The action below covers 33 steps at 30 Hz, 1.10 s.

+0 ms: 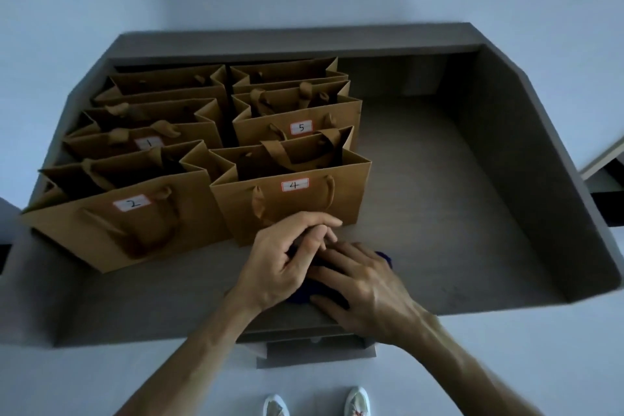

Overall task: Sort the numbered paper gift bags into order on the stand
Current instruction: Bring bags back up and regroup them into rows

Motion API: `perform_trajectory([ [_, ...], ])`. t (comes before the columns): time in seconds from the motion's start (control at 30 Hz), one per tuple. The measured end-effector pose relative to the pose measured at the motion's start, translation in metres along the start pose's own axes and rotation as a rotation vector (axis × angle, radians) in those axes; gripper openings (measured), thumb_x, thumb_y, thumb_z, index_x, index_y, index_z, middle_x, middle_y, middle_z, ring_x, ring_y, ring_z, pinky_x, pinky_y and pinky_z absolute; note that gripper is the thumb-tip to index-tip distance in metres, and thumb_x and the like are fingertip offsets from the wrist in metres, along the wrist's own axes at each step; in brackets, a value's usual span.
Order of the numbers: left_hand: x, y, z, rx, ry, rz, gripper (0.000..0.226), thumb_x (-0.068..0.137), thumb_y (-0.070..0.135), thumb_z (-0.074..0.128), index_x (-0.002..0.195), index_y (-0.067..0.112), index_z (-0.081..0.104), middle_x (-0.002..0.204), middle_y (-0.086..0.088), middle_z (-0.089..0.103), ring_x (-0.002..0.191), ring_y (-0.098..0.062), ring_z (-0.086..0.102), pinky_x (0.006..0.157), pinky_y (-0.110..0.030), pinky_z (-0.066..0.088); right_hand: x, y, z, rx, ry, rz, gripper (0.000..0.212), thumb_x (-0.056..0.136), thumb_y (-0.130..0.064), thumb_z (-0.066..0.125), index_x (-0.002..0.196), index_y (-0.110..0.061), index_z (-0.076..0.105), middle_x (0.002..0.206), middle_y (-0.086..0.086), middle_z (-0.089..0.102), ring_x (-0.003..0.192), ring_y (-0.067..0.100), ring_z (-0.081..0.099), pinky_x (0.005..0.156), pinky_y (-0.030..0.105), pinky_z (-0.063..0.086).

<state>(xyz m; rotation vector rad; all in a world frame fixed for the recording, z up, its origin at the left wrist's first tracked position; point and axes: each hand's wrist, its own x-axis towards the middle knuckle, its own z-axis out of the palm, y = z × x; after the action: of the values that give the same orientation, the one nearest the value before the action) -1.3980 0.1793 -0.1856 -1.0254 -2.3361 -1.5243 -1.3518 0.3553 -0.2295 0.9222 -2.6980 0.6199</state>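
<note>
Brown paper gift bags stand upright and open in 2 rows on the stand [439,213]. Bag 4 [297,199] sits right behind the left hand [287,257], bag 2 [135,223] off to its left, bag 5 [300,121] and bag 1 [145,142] farther back.

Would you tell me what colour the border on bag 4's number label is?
Red, around a white label on bag 4; head view.
</note>
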Motion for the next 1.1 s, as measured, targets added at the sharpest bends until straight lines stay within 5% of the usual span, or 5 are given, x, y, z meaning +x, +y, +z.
perform_trajectory([
  [0.2, 0.045, 0.033, -0.056, 0.069, -0.004, 0.238, 0.022, 0.097, 0.008, 0.048, 0.116, 0.006, 0.058, 0.091, -0.007, 0.069, 0.075, -0.013, 0.068, 0.062, -0.027, 0.057, 0.016, 0.010, -0.042, 0.183, 0.203, -0.070, 0.028, 0.097, -0.029, 0.062, 0.120, -0.014, 0.068, 0.134, 0.001, 0.058, 0.125, 0.014, 0.053, 0.096, 0.038, 0.049],
  [0.4, 0.131, 0.028, -0.114, 0.276, 0.064, 0.069, 0.023, 0.101, 0.017, 0.049, 0.120, 0.009, 0.059, 0.100, -0.003, 0.068, 0.082, -0.013, 0.068, 0.069, -0.025, 0.058, 0.082, 0.045, -0.127, 0.085, 0.487, -0.010, 0.026, 0.098, -0.025, 0.057, 0.114, -0.007, 0.066, 0.117, 0.004, 0.060, 0.104, 0.012, 0.060, 0.084, 0.025, 0.052],
  [0.63, 0.188, -0.026, -0.130, 0.567, -0.084, -0.100, 0.025, 0.098, 0.024, 0.054, 0.123, 0.022, 0.059, 0.119, 0.001, 0.062, 0.097, -0.004, 0.057, 0.073, -0.011, 0.042, 0.150, 0.083, -0.143, 0.117, 0.244, 0.157, 0.037, 0.094, -0.044, 0.059, 0.124, -0.023, 0.059, 0.122, -0.004, 0.058, 0.111, 0.010, 0.053, 0.090, 0.037, 0.052],
  [0.9, 0.204, -0.051, -0.124, 0.675, -0.291, -0.260, 0.044, 0.093, 0.036, 0.061, 0.134, 0.025, 0.049, 0.131, -0.001, 0.056, 0.110, -0.011, 0.052, 0.089, -0.029, 0.044, 0.165, 0.086, -0.135, -0.026, -0.171, 0.153, 0.072, 0.083, -0.067, 0.058, 0.143, -0.031, 0.043, 0.148, -0.005, 0.044, 0.140, 0.018, 0.028, 0.109, 0.039, 0.023],
  [1.1, 0.207, -0.051, -0.120, 0.694, -0.436, -0.326, 0.036, 0.095, 0.026, 0.060, 0.130, 0.028, 0.055, 0.125, -0.001, 0.060, 0.101, -0.010, 0.054, 0.083, -0.028, 0.044, 0.173, 0.085, -0.134, -0.022, -0.162, 0.124, 0.039, 0.090, -0.040, 0.066, 0.125, -0.025, 0.061, 0.115, -0.009, 0.061, 0.106, 0.004, 0.053, 0.094, 0.026, 0.043],
])
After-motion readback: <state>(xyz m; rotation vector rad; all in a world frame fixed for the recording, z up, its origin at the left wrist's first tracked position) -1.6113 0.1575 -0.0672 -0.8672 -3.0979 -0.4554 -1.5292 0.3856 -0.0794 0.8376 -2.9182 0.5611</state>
